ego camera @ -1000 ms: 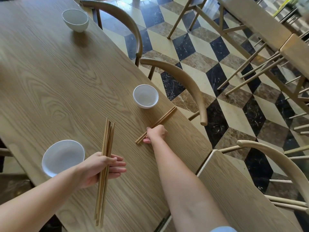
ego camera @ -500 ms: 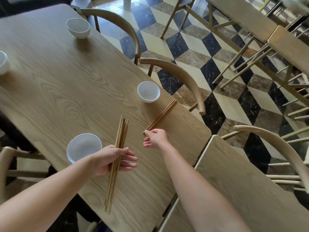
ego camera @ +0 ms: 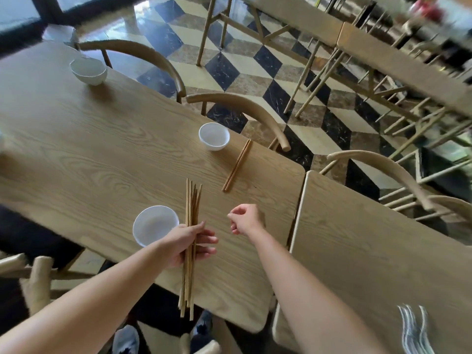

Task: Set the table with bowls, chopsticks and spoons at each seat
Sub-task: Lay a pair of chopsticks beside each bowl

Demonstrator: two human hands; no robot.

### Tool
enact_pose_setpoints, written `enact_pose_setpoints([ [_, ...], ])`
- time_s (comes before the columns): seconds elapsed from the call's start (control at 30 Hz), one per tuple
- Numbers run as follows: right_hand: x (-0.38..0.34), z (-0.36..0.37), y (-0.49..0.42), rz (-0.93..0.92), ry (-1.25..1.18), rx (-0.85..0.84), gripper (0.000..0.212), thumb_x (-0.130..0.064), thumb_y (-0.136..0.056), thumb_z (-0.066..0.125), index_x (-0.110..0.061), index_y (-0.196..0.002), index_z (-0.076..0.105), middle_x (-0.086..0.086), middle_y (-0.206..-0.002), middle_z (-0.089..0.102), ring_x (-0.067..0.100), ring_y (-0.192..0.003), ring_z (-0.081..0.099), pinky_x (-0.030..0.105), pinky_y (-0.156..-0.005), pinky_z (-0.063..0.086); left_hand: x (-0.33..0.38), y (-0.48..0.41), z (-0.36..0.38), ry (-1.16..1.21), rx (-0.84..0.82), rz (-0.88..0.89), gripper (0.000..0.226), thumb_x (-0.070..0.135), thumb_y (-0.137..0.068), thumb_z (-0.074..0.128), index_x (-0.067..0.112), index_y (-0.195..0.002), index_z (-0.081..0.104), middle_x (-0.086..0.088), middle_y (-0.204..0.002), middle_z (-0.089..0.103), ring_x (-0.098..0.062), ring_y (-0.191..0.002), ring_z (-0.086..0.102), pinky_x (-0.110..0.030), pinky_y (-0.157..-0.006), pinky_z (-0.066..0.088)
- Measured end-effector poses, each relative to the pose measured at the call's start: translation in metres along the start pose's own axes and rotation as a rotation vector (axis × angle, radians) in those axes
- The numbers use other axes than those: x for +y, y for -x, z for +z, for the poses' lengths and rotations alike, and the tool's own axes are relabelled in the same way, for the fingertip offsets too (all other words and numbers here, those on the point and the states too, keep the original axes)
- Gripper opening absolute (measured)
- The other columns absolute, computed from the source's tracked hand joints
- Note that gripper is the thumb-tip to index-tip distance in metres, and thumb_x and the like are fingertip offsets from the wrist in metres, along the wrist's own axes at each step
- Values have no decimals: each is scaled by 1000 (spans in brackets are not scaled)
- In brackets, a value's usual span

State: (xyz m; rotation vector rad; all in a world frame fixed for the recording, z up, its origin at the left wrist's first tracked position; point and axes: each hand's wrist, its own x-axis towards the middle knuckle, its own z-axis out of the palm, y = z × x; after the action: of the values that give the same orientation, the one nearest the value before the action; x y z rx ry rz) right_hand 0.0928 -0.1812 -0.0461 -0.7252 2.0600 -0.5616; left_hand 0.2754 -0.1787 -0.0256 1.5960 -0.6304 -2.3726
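My left hand (ego camera: 190, 242) grips a bundle of several wooden chopsticks (ego camera: 190, 208) that stand almost upright in the view, just right of a white bowl (ego camera: 154, 224) at the near table edge. A placed pair of chopsticks (ego camera: 237, 165) lies on the wooden table (ego camera: 102, 154) right of a second white bowl (ego camera: 214, 136). My right hand (ego camera: 244, 218) hovers below that pair, fingers loosely curled, holding nothing. A third white bowl (ego camera: 88, 71) stands at the far left seat.
A second wooden table (ego camera: 370, 251) abuts on the right, with blurred metal spoons (ego camera: 415, 330) at its near corner. Curved-back wooden chairs (ego camera: 245, 108) line the far side. More tables and chairs stand across the checkered floor (ego camera: 245, 62).
My right hand let go of the placed chopstick pair and drew back toward me. The view swung left and back, and my left hand with the bundle moved nearer the close bowl.
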Motion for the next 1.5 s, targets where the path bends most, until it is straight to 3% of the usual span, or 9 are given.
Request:
enact_pose_setpoints([
  [0.07,4,7,-1,-53,105,65,2,-18,-83,73,-19,-82,71,5,-66,71,20,-58,69,32,-63,62,2,-4,-5,14,3,5,36,31,-105,49,0,-100,67,-13,-80,76,-26,-58,73,-31,-50,60],
  [0.17,5,16,-17,-146,236,81,19,-24,-82,76,-18,-100,76,5,-88,77,24,-86,73,33,-83,58,7,-22,-7,16,39,19,34,28,-106,48,-1,-97,66,-13,-75,74,-26,-55,71,-29,-48,59],
  [0.27,-4,14,-49,-274,356,95,30,-23,-87,72,-13,-115,73,7,-103,74,23,-99,67,25,-88,47,13,-47,-2,-11,83,-6,32,25,-105,49,-1,-95,65,-13,-70,71,-26,-54,67,-30,-50,59],
  [0.43,-16,16,-110,-458,519,55,35,-19,-88,71,-9,-121,68,11,-114,62,27,-107,59,28,-93,42,13,-89,11,76,163,-21,29,22,-105,49,0,-90,62,-14,-69,67,-28,-54,63,-30,-47,58],
  [0.67,-14,19,-144,-618,664,-55,31,-24,-88,72,-2,-110,72,9,-113,58,25,-101,60,28,-90,44,16,-110,21,189,202,-41,30,27,-105,50,2,-91,61,-16,-74,65,-27,-56,66,-31,-48,59],
  [0.93,-12,22,-149,-659,715,-29,22,-23,-93,65,-2,-98,70,10,-107,58,26,-95,58,29,-78,40,20,-114,24,194,214,-41,30,25,-105,49,1,-92,61,-17,-77,64,-28,-64,65,-32,-50,61],
  [1.2,-12,25,-150,-666,710,-2,22,-19,-95,62,2,-96,69,14,-107,58,30,-96,59,32,-80,43,17,-117,22,184,188,-47,31,26,-105,50,0,-95,62,-18,-80,65,-27,-65,67,-35,-58,63],
  [1.5,-13,26,-149,-670,716,15,18,-14,-91,63,3,-92,69,15,-103,58,31,-92,59,35,-79,48,19,-114,17,190,207,-42,31,24,-105,50,-2,-94,62,-19,-79,65,-28,-61,67,-34,-52,62],
])
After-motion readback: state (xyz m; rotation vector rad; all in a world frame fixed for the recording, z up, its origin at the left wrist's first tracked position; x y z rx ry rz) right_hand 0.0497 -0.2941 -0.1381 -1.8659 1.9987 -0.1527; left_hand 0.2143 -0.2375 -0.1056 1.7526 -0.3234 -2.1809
